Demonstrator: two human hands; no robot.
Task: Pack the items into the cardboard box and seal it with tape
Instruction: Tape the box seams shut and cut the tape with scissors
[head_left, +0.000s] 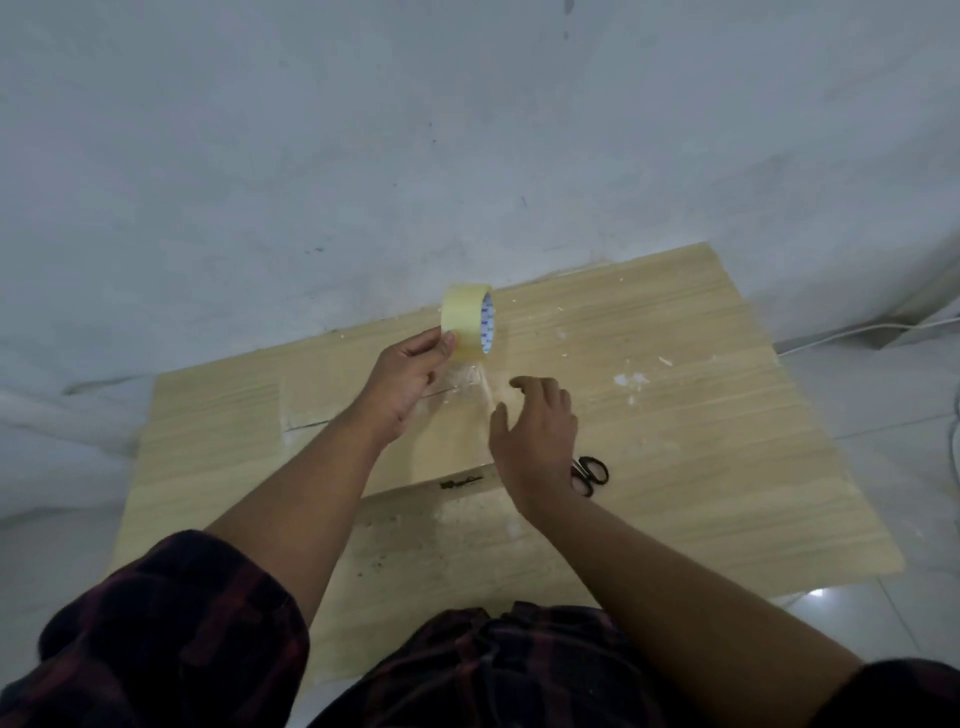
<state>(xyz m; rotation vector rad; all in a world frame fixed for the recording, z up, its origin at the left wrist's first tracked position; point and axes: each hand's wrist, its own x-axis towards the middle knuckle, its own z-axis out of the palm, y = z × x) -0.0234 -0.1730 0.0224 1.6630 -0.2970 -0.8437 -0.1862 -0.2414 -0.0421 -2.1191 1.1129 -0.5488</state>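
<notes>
Fingers (445, 344) of our left hand (406, 384) pinch the tape roll (465, 319) by its rim, above the closed cardboard box (449, 447); our right hand (535, 436) hovers spread, holding nothing. The roll looks light and stiff, its clear strip (467, 382) flimsy and sticky.

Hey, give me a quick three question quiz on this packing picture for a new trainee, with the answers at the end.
1. True or false: the left hand grips the tape roll.
2. Where are the scissors? A: on the table beside the right hand; B: in the right hand; C: on the floor.
3. Fill in: the right hand holds ___.
Key: 1 true; 2 A; 3 nothing.
</notes>
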